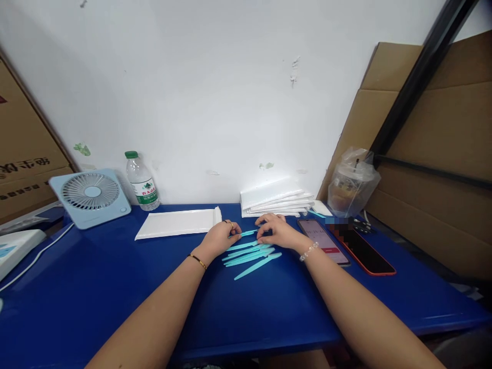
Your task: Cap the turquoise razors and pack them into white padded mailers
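My left hand (223, 236) pinches the left end of a slim turquoise plastic stick (248, 233), shaped like a small knife or an eyebrow razor. My right hand (279, 233) curves around the far end of that stick, thumb and fingers apart; whether a fingertip touches it is hard to tell. Below both hands several like turquoise sticks (249, 253) lie side by side on the blue table (246, 312). The nearest one (257, 266) lies a little apart from the others. A white padded envelope (177, 224) rests flat to the left of my left hand.
Behind my right hand is a stack of white envelopes (277, 197). Two phones (325, 241) (365, 251) lie to the right, before a bagged drink cup (351, 184). A water bottle (142, 182) and a blue fan (92, 197) stand at the back left, against the wall (215, 92).
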{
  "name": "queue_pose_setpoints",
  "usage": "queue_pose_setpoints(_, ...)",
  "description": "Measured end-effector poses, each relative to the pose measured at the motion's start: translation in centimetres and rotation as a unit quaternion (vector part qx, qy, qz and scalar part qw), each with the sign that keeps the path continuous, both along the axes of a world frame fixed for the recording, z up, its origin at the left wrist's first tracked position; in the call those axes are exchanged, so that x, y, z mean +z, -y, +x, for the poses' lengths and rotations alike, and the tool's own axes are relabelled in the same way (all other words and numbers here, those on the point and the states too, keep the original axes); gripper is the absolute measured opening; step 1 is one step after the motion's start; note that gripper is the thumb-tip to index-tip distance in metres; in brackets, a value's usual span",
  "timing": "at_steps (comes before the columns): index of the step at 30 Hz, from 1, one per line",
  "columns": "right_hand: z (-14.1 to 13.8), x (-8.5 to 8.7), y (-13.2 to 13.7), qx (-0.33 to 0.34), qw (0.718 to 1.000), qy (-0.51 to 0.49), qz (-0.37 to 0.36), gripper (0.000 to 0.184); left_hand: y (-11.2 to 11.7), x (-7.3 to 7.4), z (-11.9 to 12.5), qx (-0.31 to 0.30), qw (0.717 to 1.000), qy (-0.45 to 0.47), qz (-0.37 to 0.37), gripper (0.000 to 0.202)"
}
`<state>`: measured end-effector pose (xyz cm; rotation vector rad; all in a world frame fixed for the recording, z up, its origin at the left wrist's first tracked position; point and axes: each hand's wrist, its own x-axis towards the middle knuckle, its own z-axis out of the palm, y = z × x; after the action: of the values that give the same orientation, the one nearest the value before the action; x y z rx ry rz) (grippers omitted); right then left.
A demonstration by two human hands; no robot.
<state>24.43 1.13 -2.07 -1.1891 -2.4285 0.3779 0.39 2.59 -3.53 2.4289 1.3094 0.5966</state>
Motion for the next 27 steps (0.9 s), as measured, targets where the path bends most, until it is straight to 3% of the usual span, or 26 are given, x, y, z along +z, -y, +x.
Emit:
queue_pose_setpoints(4, -0.5, -0.1, 0.2, 0.009, 1.000, 0.017, 0.011, 0.019, 0.5, 0.5, 0.3, -0.024, 0.999, 0.011, 0.023, 0.038)
queue_pose_setpoints(9, -1.0, -0.1, 0.3, 0.017, 0.998, 0.019, 0.057, 0.009, 1.0, 0.9, 1.1, -0.086, 0.995, -0.052, 0.021, 0.016)
queue_pose_setpoints(14, -0.3, 0.1, -0.1, 0.016, 0.997, 0.022, 0.067, 0.009, 0.5, 1.1, 0.7, -0.067, 0.995, -0.059, 0.051, 0.017)
queue_pose_setpoints(20, 1.2, 0.4, -0.5, -0.033, 0.997, 0.015, 0.075, 0.011, 0.2, 0.9, -0.2, -0.026, 0.999, -0.034, 0.025, 0.022)
queue_pose_setpoints(23, 1.0, 1.2, 0.4, 0.000, 0.999, -0.011, 0.035, 0.015, 0.3, 0.4, -0.1, -0.038, 0.998, -0.009, 0.051, 0.041)
queue_pose_setpoints(27, 0.4, 2.1, 1.8, 0.100, 0.991, -0.012, -0.088, 0.023, 0.3, 0.1, 0.1, -0.054, 0.998, -0.019, 0.016, 0.032)
